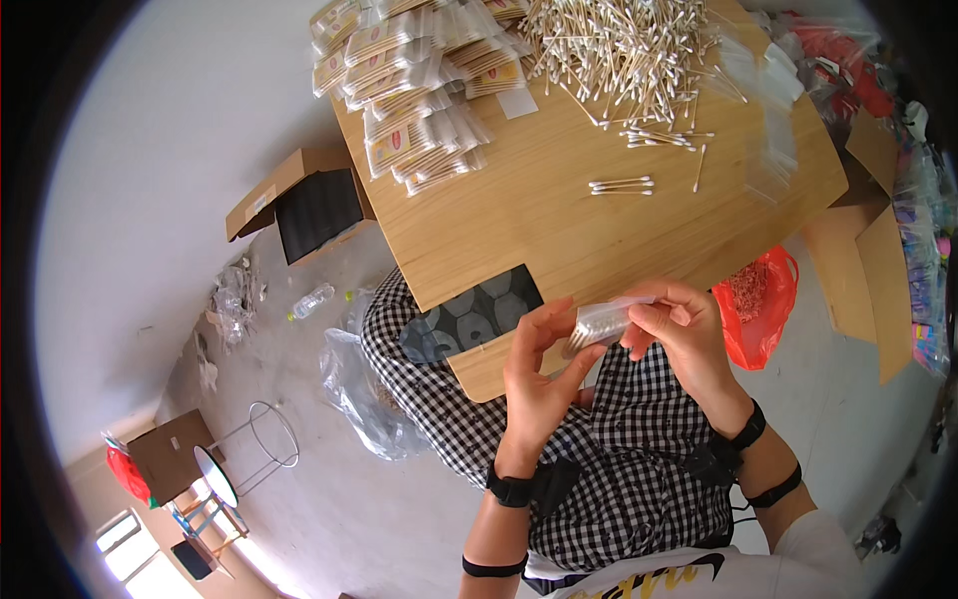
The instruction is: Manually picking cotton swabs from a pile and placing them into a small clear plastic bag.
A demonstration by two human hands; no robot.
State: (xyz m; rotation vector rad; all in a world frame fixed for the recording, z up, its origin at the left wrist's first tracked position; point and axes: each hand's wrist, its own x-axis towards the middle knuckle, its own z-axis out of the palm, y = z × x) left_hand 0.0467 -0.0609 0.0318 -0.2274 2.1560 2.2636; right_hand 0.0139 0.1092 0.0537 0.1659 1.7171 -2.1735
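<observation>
Wood tbl (559,235) w/ swab pile (624,55), cardbd boxes (883,290) both sides, grey flr (344,509).

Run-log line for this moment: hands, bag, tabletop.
left hand: holding clear bag of swabs | right hand: holding same bag | table: loose swab pile, packets heaped far left

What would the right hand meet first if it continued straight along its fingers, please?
The clear swab bag, which the right hand touches; beyond it, probably the left hand, though depth is unclear.
</observation>
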